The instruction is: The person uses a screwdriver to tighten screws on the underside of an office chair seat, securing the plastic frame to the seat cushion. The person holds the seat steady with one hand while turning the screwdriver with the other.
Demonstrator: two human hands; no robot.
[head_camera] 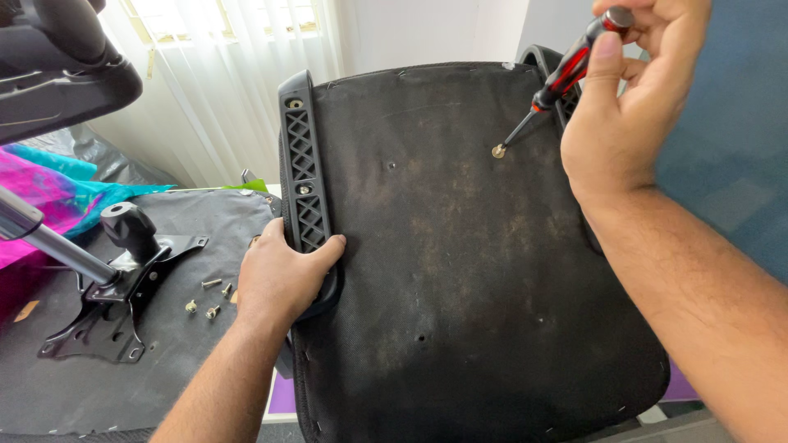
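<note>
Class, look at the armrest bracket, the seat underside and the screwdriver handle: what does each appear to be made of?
Armrest bracket: likely moulded black plastic, matt, lattice ribs. Seat underside: black woven fabric, dusty, stapled edges. Screwdriver handle: seemingly red-and-black plastic or rubber, glossy.

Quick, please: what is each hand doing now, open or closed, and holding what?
Left hand: closed on the black armrest bracket.
Right hand: closed on the red-black screwdriver, tip on a screw.

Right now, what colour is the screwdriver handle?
Red and black, on the screwdriver in the right hand; head view.
</note>
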